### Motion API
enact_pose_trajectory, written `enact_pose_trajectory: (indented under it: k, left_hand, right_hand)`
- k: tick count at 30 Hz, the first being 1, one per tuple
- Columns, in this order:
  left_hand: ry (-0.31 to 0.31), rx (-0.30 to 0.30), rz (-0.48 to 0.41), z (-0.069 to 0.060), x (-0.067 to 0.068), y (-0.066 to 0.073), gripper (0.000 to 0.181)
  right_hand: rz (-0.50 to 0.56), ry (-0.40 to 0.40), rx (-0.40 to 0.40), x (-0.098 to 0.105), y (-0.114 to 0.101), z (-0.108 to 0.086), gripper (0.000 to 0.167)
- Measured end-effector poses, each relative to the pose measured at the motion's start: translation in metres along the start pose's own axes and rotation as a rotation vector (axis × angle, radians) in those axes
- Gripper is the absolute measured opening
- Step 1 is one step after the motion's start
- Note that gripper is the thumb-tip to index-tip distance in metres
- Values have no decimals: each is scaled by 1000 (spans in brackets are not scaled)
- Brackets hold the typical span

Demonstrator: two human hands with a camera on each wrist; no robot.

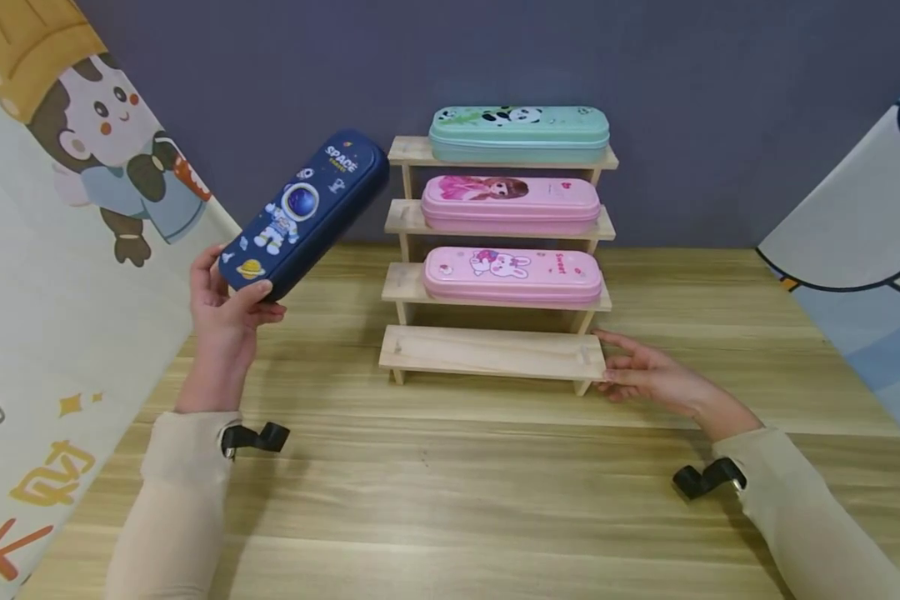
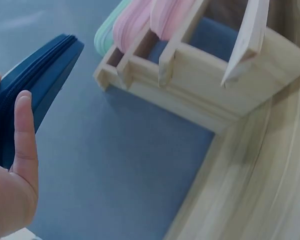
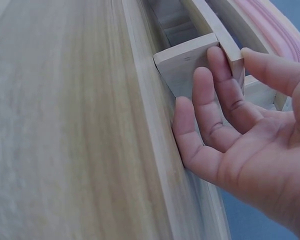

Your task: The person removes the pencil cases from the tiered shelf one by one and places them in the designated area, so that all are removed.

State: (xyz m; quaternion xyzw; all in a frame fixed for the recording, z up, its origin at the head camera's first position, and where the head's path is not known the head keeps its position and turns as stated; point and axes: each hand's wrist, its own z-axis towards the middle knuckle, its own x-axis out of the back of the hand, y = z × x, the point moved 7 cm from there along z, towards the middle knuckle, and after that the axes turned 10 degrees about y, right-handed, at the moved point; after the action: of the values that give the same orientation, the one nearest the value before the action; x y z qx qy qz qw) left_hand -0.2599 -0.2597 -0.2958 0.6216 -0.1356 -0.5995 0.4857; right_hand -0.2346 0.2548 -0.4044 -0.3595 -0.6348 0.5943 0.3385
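Observation:
In the head view my left hand grips the lower end of a navy pencil case with an astronaut on its lid. It holds the case tilted in the air, left of a stepped wooden stand. The case's zip side faces the left wrist camera. My right hand is at the right end of the stand's lowest step. In the right wrist view its thumb is on the step's end and its index finger lies beneath, pinching the board; the other fingers are loosely curled below.
Upper steps carry a mint panda pencil case, a pink doll pencil case and a pink rabbit pencil case. The wood-grain table meets a dark wall behind. Printed cloths hang at the sides.

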Motion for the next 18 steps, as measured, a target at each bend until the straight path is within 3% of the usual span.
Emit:
enact_pose_trajectory:
  k: [8, 18]
  left_hand:
    - [130, -38, 20, 13, 25, 0, 60]
    - [280, -86, -35, 35, 59, -3, 67]
  right_hand:
    - [-17, 0, 9, 0, 0, 0, 73]
    - [-15, 1, 15, -1, 0, -2, 72]
